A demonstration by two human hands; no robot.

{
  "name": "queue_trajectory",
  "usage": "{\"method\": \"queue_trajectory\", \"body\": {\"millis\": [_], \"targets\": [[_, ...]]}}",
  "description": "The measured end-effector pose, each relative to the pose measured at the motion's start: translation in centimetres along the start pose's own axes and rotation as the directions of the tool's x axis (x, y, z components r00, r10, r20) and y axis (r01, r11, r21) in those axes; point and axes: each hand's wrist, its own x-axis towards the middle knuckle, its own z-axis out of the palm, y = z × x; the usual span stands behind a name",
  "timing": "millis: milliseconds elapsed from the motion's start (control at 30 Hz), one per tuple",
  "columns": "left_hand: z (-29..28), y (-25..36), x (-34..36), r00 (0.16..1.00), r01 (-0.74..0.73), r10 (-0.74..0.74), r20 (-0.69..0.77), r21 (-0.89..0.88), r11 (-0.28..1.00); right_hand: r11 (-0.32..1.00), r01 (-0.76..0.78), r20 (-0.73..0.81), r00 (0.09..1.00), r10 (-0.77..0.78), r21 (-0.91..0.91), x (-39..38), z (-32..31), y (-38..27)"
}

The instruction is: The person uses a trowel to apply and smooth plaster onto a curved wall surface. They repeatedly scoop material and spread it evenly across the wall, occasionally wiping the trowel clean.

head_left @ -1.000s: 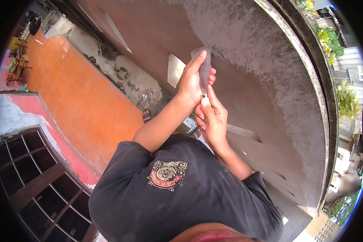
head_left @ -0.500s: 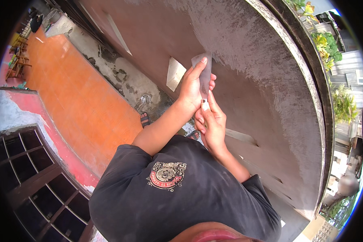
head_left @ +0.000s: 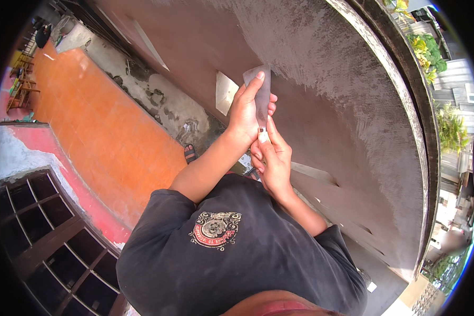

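Note:
Both hands are on a putty knife (head_left: 264, 100) with a flat, flared grey blade, held out ahead of my chest with its wide end pointing away. My left hand (head_left: 244, 115) is closed around the blade, thumb lying on the upper face and fingertips curling past the right edge. The short handle is mostly covered by my right hand (head_left: 274, 160), which grips it with the thumb pressed along the top. Only a pale bit of handle shows beside the metal collar. Beyond the tool stands a brown wall (head_left: 321, 121) with rough greyish patches; whether the blade touches it I cannot tell.
Slot-like openings (head_left: 226, 92) pierce the wall, and a pale ledge edges its top. Orange tiled floor (head_left: 105, 126) stretches to the left, beside a stained concrete strip (head_left: 155, 97). A barred window (head_left: 52, 231) is at the lower left. Roofs and plants lie beyond the wall.
My hands and the putty knife have shifted slightly left in the picture, along with a small shift of the view. Both grips look the same.

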Motion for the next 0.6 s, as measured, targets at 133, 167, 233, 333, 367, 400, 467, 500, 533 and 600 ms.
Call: {"method": "queue_trajectory", "body": {"millis": [133,167,233,333,367,400,467,500,533,600], "targets": [[0.2,0.0,0.0,0.999,0.043,-0.043,0.005,-0.031,0.999,1.0,0.025,-0.003,1.0,-0.025,-0.007,-0.1,0.2,0.1],[0.2,0.0,0.1,0.999,0.027,-0.027,-0.017,-0.03,0.999,0.999,0.041,0.012,0.999,-0.041,-0.014,0.0,0.2,0.1],[0.1,0.0,0.1,0.997,-0.06,0.062,0.036,-0.052,0.997,1.0,0.016,0.008,1.0,-0.016,0.008,0.0,0.3,0.0],[0.2,0.4,0.1,0.999,0.036,-0.036,0.001,0.018,0.999,0.997,-0.075,-0.074,0.995,0.073,-0.02,0.1,0.4,-0.5],[0.3,0.7,0.1,0.992,0.119,-0.118,-0.044,0.037,0.992,1.0,0.002,-0.008,1.0,-0.002,0.015,0.3,0.5,-0.7],[0.5,0.9,0.0,0.994,0.098,-0.097,-0.042,0.026,0.995,0.999,0.018,0.02,1.0,-0.019,0.037,0.4,0.5,-0.9],[1.1,1.4,0.0,1.0,-0.021,0.021,0.014,-0.006,1.0,0.994,0.051,0.05,0.997,-0.056,0.092,0.6,0.6,-1.1],[1.3,1.5,-0.3,0.992,-0.124,0.125,0.014,-0.026,0.992,0.998,0.004,0.042,0.999,-0.007,0.066,0.4,0.5,-1.1],[1.6,1.4,-0.5,0.994,-0.112,0.112,0.003,-0.047,0.993,0.999,0.013,0.041,0.999,-0.015,0.049,0.4,0.5,-1.1],[1.8,1.0,-1.3,1.0,0.01,-0.01,-0.011,0.029,1.0,0.999,-0.027,-0.037,0.999,0.028,0.034,-0.1,0.3,-1.0]]}}
